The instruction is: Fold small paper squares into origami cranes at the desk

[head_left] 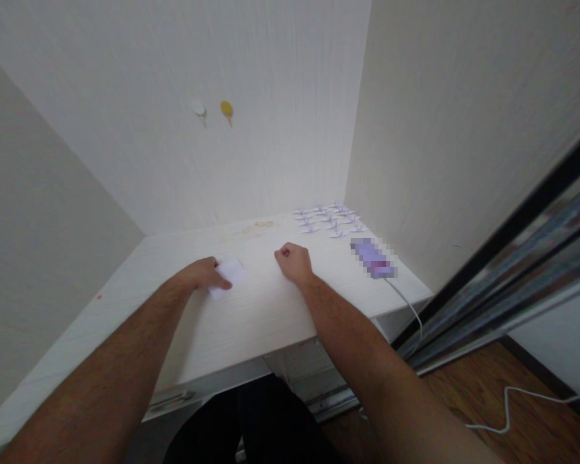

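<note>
On the white desk, my left hand [207, 273] grips a small piece of white paper [231, 272] by its left side, thumb lying over it. The paper looks flat, and its left part is covered by the hand. To the right of it, my right hand [294, 261] rests on the desk as a closed fist, apart from the paper. Nothing sticks out of the fist. Several folded paper cranes [335, 225] stand in rows at the far right corner of the desk.
A phone-like device [373, 258], blurred out, lies at the desk's right side with a white cable [410, 306] hanging over the edge. Walls enclose the white desk [261, 322] at the back and both sides. A white hook [199, 108] and a yellow hook [227, 108] are on the back wall.
</note>
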The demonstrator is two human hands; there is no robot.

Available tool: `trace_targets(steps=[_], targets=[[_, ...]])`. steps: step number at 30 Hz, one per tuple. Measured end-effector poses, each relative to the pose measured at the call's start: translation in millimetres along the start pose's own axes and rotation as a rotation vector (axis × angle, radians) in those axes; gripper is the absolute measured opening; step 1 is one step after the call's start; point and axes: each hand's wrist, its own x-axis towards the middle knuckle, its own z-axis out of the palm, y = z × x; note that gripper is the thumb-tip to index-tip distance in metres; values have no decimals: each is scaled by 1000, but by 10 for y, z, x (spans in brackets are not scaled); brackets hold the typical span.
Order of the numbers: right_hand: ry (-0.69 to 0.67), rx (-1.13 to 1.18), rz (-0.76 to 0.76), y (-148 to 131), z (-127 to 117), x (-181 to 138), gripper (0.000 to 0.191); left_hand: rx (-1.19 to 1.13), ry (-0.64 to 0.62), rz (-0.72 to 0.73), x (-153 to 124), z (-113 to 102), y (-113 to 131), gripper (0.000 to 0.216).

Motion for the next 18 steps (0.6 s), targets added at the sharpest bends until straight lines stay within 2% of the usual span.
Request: trace_targets(steps=[4, 6, 8, 11, 13, 15, 18], targets=[[9, 20, 1, 5, -2, -1, 16, -82, 20, 42, -5, -5, 133, 47], [8, 28, 0, 5, -8, -2, 16, -253, -8, 8, -57, 1, 211, 46], [10, 32, 1, 0, -17, 0, 16, -578, -26, -15, -146, 34, 306, 52], [25, 78, 7, -18, -34, 7, 17, -1169, -8, 106, -302, 164, 476, 58], [16, 179, 30, -41, -46, 10, 22, -1456, 108, 152, -381, 299, 587, 59], [-74, 345, 89, -72, -59, 3, 35, -1619, 195, 162, -426, 441, 677, 59], [-277, 641, 193, -129, -89, -29, 50, -1719, 308, 201, -443, 590, 760, 61]])
